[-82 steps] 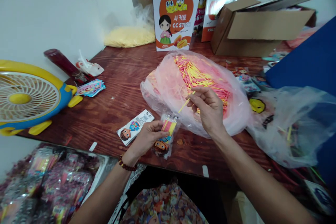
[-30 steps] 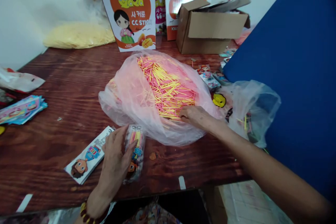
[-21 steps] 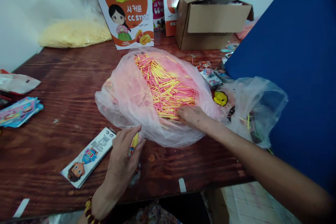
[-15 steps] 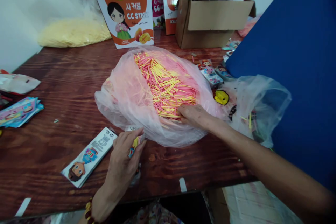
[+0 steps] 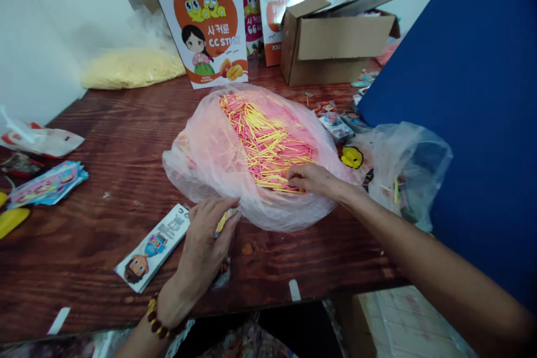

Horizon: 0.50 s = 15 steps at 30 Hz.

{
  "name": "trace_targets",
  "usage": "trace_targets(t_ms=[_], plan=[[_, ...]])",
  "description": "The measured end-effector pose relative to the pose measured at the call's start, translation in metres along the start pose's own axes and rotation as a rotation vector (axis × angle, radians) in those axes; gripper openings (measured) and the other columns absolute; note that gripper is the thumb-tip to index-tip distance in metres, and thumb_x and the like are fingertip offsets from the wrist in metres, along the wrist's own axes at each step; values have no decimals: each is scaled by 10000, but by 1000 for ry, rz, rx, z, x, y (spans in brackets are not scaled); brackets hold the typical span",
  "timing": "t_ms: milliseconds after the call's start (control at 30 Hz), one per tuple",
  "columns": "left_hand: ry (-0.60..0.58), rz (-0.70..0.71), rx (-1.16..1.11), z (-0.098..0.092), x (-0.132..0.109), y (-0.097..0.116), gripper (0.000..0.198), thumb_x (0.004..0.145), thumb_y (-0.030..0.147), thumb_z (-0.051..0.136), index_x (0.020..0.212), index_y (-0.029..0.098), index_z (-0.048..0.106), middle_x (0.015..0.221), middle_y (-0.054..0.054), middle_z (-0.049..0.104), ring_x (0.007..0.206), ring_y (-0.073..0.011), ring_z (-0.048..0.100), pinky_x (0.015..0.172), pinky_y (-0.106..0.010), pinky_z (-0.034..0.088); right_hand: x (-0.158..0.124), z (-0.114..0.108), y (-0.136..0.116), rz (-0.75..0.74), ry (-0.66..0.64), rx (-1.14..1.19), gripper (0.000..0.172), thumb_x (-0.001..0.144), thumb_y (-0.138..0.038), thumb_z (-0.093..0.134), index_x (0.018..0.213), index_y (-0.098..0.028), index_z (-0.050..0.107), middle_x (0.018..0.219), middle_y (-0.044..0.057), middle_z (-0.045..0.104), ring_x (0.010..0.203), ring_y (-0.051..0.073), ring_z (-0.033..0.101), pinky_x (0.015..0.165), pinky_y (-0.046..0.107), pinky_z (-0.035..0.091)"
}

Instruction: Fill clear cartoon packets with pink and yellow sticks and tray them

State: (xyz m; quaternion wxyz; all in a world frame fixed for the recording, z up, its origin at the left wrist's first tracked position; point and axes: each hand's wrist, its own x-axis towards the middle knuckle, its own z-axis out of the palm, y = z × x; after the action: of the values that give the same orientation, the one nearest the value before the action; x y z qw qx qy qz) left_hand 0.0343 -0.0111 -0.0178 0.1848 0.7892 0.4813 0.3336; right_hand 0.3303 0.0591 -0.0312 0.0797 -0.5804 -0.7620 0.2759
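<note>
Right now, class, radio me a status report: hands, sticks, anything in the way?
Left hand closed on small packet, on table. Right hand in bag, touching loose sticks, grip unclear. Printed card beside the packet.

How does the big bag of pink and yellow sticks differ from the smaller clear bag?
The big pink-tinted plastic bag is heaped with sticks; the smaller clear plastic bag holds few. The right hand reaches into the big bag, not the smaller. Both are thin, crumpled plastic.

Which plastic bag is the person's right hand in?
The big pinkish bag in the middle, full of pink and yellow sticks; the clear bag beside it holds only a few.
</note>
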Motion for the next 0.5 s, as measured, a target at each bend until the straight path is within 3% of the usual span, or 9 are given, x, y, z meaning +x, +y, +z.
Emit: trace_targets(t_ms=[133,300,400,467,500], plan=[[0,41,-13,3,0,5,201,928,283,557,1084,244,677,1060,-51,741,1004,-240,654,906,-385,430,-12,-3,-9,-23,141,-74,203,899,-180,506,820,-201,692,834,13,709,761,149,611,626,231,334],[10,5,-32,2,-16,-6,229,917,361,567,1096,268,677,1080,-45,733,1041,-260,645,939,-407,440,-57,-6,-1,-57,589,82,178,925,-242,508,914,-200,681,939,50,710,886,175,634,759,258,429],[11,-60,-36,-5,-26,-23,250,918,402,549,1095,275,671,1089,-48,728,1032,-270,649,926,-423,458,-104,-5,27,207,922,202,233,934,-340,495,1012,-202,666,973,71,712,858,195,649,745,288,473],[8,-95,-1,-12,-33,-33,254,907,423,553,1088,284,667,1071,-40,730,988,-275,663,890,-432,480,-134,-6,46,440,1038,177,321,932,-388,483,1109,-175,646,1006,120,719,839,217,666,740,315,495],[13,-113,30,-16,-36,-38,253,900,435,559,1084,298,664,1059,-26,734,967,-277,670,880,-438,489,-146,-7,55,569,1034,107,350,929,-383,480,1154,-166,638,1020,138,722,852,234,675,752,334,499]])
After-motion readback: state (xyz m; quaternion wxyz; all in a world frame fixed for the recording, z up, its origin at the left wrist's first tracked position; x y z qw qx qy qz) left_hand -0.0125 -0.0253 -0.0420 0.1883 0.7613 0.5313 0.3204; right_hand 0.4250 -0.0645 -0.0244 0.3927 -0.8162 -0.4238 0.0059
